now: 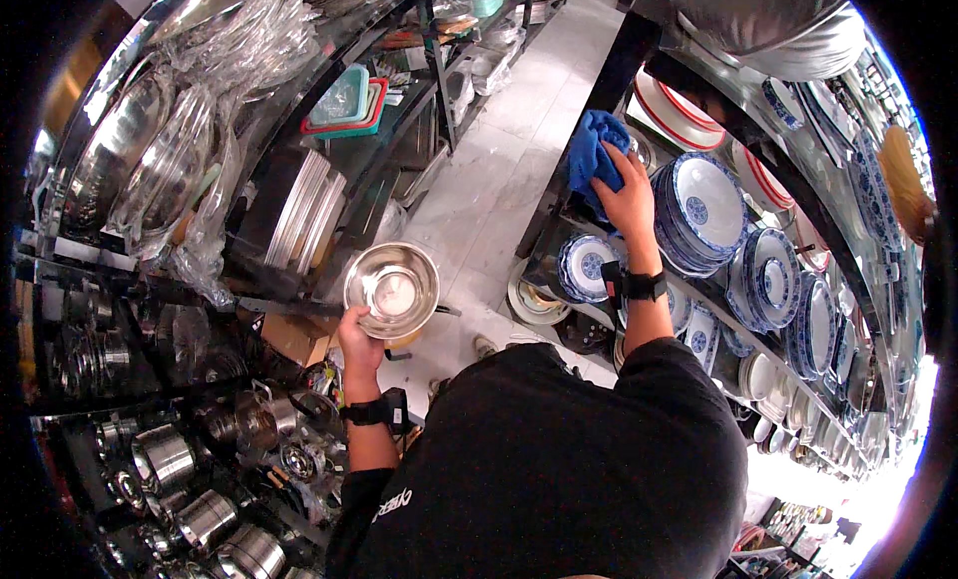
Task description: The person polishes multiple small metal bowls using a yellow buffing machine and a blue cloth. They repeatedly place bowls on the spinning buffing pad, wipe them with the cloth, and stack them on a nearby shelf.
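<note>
A shiny metal bowl (411, 263) is held out over the aisle by my left hand (358, 342), whose fingers close on its near-left rim. The bowl's inside faces up, and a pale round patch shows at its bottom. On the other side, my right hand (629, 197) grips a crumpled blue cloth (596, 160) at the end of the right-hand shelf. Beside that hand stands a stack of blue-and-white plates (711, 210). Just below the wrist is a smaller stack of scalloped blue-and-white dishes (589, 266).
Shelves with plastic-wrapped metal trays (150, 165) and nested plastic boxes (346, 102) line the left. Steel pots (165, 457) fill the lower left. Red-rimmed plates (679, 112) and a large covered bowl (773, 30) are at the upper right. A tiled floor (499, 160) runs between.
</note>
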Demonstrator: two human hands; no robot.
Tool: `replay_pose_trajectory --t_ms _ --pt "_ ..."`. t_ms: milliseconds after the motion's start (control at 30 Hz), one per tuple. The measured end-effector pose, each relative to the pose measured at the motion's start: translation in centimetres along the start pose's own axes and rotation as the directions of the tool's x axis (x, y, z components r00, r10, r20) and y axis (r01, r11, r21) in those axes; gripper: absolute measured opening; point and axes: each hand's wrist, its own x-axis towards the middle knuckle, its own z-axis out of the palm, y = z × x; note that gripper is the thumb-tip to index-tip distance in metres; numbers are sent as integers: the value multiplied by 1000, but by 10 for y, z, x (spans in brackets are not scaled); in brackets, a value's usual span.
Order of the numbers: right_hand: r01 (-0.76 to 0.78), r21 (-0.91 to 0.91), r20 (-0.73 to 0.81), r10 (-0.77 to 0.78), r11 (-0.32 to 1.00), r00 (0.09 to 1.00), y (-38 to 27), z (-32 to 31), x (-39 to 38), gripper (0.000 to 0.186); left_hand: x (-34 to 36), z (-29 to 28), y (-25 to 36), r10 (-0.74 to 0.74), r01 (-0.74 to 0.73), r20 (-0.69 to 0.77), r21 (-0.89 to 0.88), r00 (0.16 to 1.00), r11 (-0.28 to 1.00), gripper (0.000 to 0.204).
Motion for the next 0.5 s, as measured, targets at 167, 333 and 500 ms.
replay_pose_trajectory --t_ms 167,333,500 --pt "-191 -278 83 222 941 972 43 38 -9 67 4 -5 4 45 -45 2 -24 999 999 29" --pt "-170 -467 75 230 868 970 41 49 -17 69 -17 -14 9 60 -62 -41 -29 997 998 35" --pt "196 -34 -44 -197 980 979 -34 39 -7 37 -22 -50 10 95 -102 -94 -77 991 992 32"
